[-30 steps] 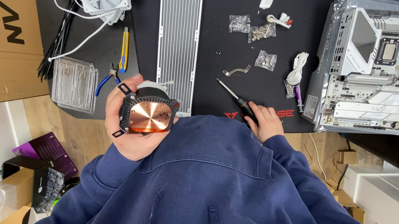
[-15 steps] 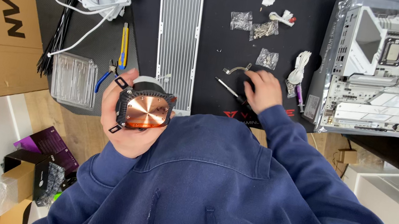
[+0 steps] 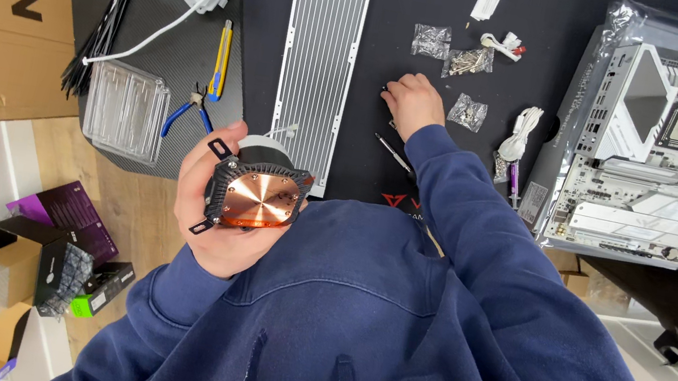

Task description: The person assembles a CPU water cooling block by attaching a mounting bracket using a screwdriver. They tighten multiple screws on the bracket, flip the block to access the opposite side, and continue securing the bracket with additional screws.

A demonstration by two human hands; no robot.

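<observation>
Copper-faced cooler pump block (image 3: 255,195) sits gripped in the left hand (image 3: 212,216), near the chest. The right hand (image 3: 412,102) rests knuckles-up on the black mat (image 3: 380,161); its fingers are hidden, so its grip is unclear.

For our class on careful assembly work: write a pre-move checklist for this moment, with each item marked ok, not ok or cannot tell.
1. Left hand grips the cooler pump block firmly: ok.
2. Copper plate faces up, untouched by fingers: ok.
3. Right hand reaches the black mat unobstructed: ok.
4. What the right hand is picking up: cannot tell.
5. Screwdriver lies within reach: ok.
6. Screw bags stay sealed: cannot tell.
</observation>
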